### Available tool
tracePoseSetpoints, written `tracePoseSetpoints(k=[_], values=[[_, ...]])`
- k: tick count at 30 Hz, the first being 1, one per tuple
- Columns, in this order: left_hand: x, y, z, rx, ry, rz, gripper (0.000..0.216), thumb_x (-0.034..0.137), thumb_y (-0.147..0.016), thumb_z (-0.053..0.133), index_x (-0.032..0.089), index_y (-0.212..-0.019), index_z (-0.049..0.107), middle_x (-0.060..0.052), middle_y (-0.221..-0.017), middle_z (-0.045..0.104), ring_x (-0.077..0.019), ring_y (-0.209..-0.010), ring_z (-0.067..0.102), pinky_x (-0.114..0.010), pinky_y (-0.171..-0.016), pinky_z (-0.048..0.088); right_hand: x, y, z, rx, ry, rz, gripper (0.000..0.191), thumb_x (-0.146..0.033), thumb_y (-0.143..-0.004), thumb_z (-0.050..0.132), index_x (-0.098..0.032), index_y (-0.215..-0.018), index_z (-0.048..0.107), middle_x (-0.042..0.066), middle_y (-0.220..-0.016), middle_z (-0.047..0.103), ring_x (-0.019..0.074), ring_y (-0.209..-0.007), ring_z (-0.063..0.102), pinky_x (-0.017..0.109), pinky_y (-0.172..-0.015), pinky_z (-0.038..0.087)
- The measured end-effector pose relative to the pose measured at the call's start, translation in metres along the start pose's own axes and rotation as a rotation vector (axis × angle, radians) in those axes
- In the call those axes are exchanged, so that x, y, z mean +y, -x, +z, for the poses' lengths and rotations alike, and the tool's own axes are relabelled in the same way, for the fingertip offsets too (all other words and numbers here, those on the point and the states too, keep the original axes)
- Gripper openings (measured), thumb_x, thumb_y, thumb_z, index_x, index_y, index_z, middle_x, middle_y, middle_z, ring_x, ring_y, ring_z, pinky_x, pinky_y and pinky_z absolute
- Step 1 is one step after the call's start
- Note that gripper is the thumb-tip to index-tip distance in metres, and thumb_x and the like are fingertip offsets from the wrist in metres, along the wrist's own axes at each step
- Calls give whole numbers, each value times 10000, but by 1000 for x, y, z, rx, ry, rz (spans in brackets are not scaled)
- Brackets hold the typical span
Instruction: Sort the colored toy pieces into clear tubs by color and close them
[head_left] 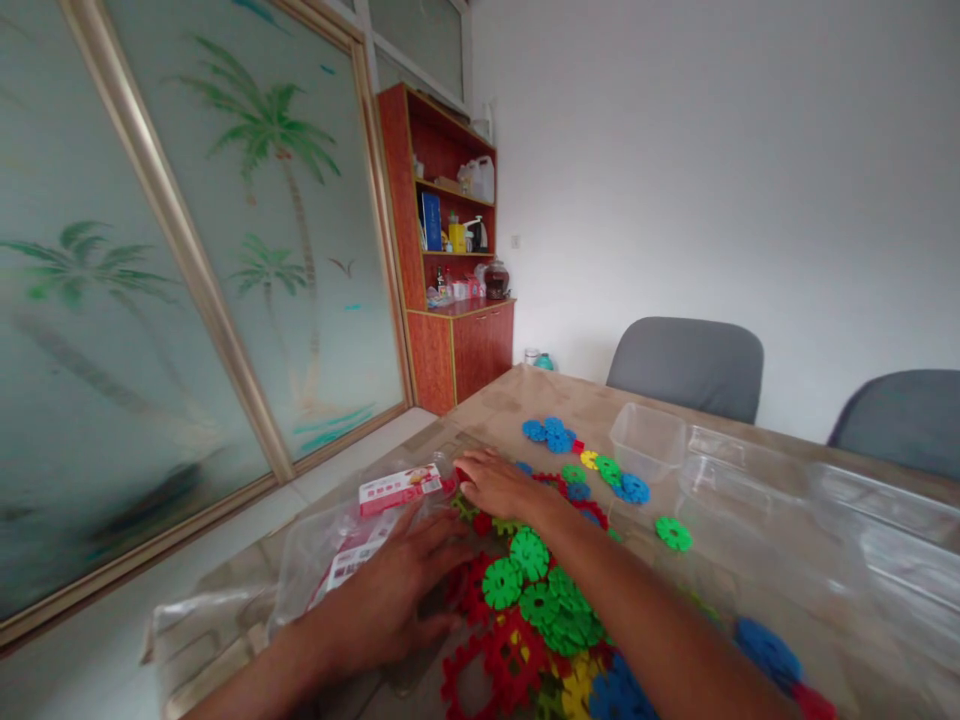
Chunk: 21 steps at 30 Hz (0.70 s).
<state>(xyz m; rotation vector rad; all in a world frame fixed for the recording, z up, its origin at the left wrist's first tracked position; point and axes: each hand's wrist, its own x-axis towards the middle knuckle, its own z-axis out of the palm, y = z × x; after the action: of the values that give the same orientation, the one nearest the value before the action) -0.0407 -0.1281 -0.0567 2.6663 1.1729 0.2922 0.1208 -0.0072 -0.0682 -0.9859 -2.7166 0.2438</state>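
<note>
My left hand [401,585] is low over the table beside a clear plastic bag [300,560], its fingers spread and nothing seen in them. My right hand [502,487] reaches across to the left, fingers stretched out over the far-left edge of the pile, with a bit of red at the fingertips. Between my arms lie loose plastic gear pieces: green snowflake discs [566,610], red square-holed gears [514,655], yellow pieces [581,685] and blue discs [619,690]. My right forearm hides part of the pile. A red-and-white printed box or card [401,488] rests on the bag.
Farther back lie blue discs [553,436] and a lone green disc [673,534]. Clear plastic trays [649,442] stand along the right side of the table [480,425]. Grey chairs [686,365] are behind it. A red-brown cabinet [480,350] stands beyond, beside frosted sliding doors [315,300].
</note>
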Motion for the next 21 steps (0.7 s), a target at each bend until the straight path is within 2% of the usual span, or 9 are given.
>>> tracePoseSetpoints(k=[3, 6, 13, 16, 18, 21], values=[[1, 2, 1, -8, 16, 0, 516, 429, -810, 604, 346, -1300, 466, -36, -1349, 482, -283, -1254, 405, -470, -1106, 172, 3, -3, 4, -21, 15, -4, 296, -193, -888, 488, -132, -1166, 571, 118, -1261, 573, 236, -1181, 501, 430, -1018, 336], [3, 2, 1, -6, 27, 11, 500, 433, -815, 600, 347, -1291, 473, -46, -1325, 502, -290, -1247, 408, -486, -1110, 147, 10, 13, 1, -15, 20, -9, 263, -170, -844, 513, -157, -1092, 599, 105, -1174, 601, 237, -1125, 510, 392, -978, 371], [2, 3, 6, 24, -8, -1, 497, 387, -793, 622, 314, -1270, 500, -56, -1304, 502, -303, -1232, 416, -453, -1048, 292, 28, 98, -22, -19, -14, -6, 218, -106, -759, 554, -211, -944, 600, 34, -1001, 604, 200, -996, 534, 336, -908, 412], [3, 4, 6, 49, -20, 6, 482, 332, -783, 632, 299, -1249, 513, -57, -1295, 502, -300, -1220, 427, -446, -1033, 320, 33, 123, -31, -34, -49, 7, 138, -140, -785, 567, -218, -889, 612, 16, -951, 616, 175, -945, 562, 290, -856, 439], [4, 4, 6, 75, -18, 11, 464, 284, -780, 629, 278, -1231, 521, -64, -1289, 499, -294, -1203, 441, -438, -1020, 341, 33, 122, -34, -28, -61, 28, 113, -163, -821, 546, -208, -884, 628, 28, -938, 627, 176, -930, 574, 292, -848, 443], [5, 5, 6, 129, 1, -5, 432, 238, -776, 621, 246, -1197, 524, -77, -1280, 486, -280, -1172, 458, -418, -1000, 374, 27, 95, -29, -15, -65, 26, 209, -133, -823, 532, -191, -989, 645, 63, -1020, 631, 200, -1014, 552, 317, -908, 411]])
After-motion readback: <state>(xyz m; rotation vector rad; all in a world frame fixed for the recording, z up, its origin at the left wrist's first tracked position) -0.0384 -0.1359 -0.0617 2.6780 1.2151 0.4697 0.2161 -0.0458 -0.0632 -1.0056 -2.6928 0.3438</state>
